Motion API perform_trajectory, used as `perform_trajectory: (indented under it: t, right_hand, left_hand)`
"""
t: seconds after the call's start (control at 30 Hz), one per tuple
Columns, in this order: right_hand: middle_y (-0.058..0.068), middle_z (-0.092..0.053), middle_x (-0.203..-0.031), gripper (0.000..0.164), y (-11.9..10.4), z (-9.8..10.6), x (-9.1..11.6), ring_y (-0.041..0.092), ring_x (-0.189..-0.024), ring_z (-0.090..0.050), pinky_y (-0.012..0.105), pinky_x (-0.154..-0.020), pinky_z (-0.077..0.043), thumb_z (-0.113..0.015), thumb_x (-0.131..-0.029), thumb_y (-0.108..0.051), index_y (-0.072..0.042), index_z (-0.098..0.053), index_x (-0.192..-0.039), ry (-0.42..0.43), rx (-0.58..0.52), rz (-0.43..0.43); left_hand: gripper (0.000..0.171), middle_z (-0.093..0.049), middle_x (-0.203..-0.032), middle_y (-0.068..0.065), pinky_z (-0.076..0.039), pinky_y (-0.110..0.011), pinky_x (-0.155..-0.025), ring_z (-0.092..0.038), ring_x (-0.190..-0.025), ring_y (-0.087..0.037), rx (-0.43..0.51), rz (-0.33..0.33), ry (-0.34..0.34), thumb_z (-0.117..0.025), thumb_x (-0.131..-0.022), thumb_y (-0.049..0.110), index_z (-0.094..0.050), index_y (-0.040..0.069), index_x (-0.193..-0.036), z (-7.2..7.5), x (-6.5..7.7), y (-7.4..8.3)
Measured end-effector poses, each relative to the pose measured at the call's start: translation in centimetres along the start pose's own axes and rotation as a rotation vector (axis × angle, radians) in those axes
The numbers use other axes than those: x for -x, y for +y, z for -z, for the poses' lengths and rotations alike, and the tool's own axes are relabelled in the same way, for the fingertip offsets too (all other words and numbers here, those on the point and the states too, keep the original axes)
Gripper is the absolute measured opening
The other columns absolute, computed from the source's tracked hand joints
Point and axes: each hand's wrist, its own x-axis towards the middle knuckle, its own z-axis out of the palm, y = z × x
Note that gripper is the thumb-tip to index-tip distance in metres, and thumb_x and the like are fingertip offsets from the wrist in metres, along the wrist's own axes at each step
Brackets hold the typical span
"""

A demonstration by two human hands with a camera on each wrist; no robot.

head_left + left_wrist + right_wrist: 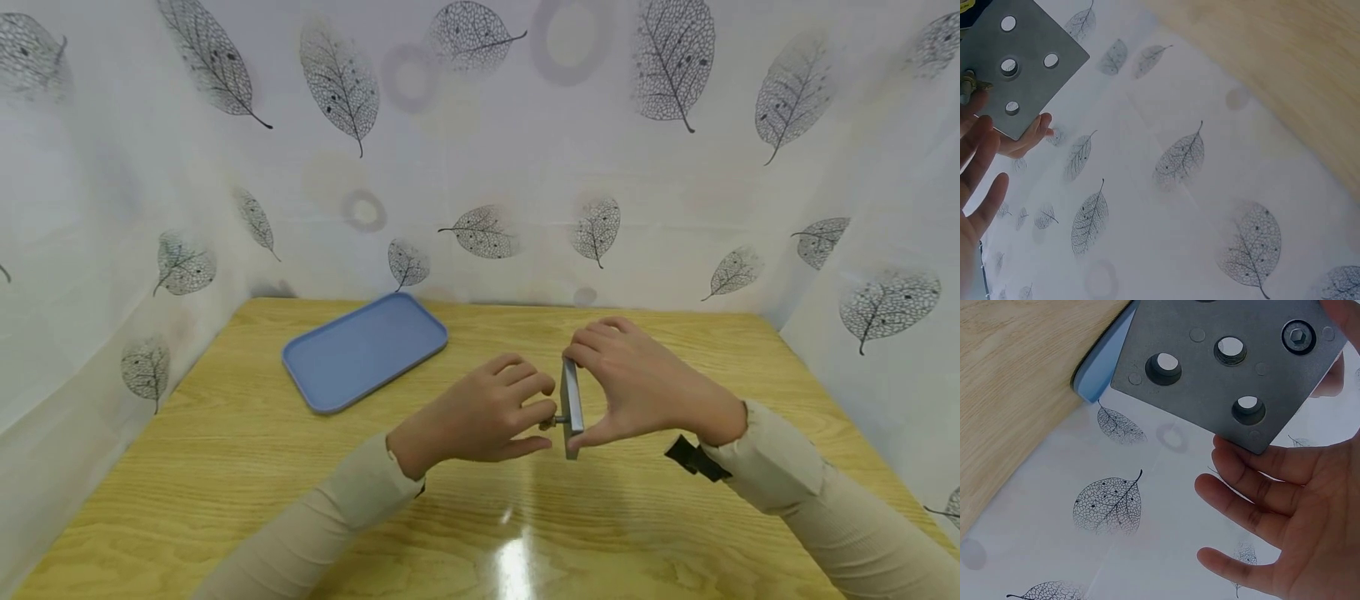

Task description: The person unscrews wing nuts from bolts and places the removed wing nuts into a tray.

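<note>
In the head view, my right hand (pixel 645 383) holds a square grey metal plate (pixel 572 404) upright by its edges, fingers on top and thumb below. The plate has several round holes; a hex-socket bolt head (pixel 1298 336) sits in one corner hole. Its shank (pixel 561 419) sticks out of the plate's other side toward my left hand (pixel 487 412). A brassy nut with a wing-like projection (pixel 984 85) is on that shank. My left fingertips are right at the nut, while the thumb stands a little below it in the head view.
A blue rectangular tray (pixel 366 354) lies on the left back part of the wooden table (pixel 247 467). White curtains with a leaf pattern (pixel 495 150) enclose the table at the back and on both sides. A black strap (pixel 697 458) hangs at my right cuff.
</note>
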Motion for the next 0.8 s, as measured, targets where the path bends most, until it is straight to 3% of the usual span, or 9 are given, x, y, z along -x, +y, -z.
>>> perform_trajectory:
  t: [0.17,0.8]
  right_hand:
    - [0.003,-0.063,-0.095,0.085,0.02,0.08,0.02,0.023,-0.094,-0.058,0.044,-0.089,-0.043,-0.066,-0.054,-0.080,-0.008,-0.062,-0.100,0.003,-0.002,0.003]
    - [0.003,-0.062,-0.094,0.085,-0.08,0.11,-0.03,0.022,-0.093,-0.057,0.044,-0.090,-0.042,-0.068,-0.052,-0.079,-0.008,-0.062,-0.099,-0.005,0.001,-0.005]
  left_hand:
    - [0.015,-0.062,-0.097,0.004,-0.049,-0.029,-0.088,-0.060,-0.088,-0.011,-0.024,0.006,0.017,-0.066,-0.085,0.034,-0.063,0.020,-0.087,-0.18,-0.11,0.05]
    - [0.020,-0.063,-0.094,0.004,-0.050,-0.028,-0.086,-0.062,-0.086,-0.011,-0.046,0.047,0.078,-0.067,-0.085,0.035,-0.061,0.016,-0.088,0.08,-0.22,-0.05]
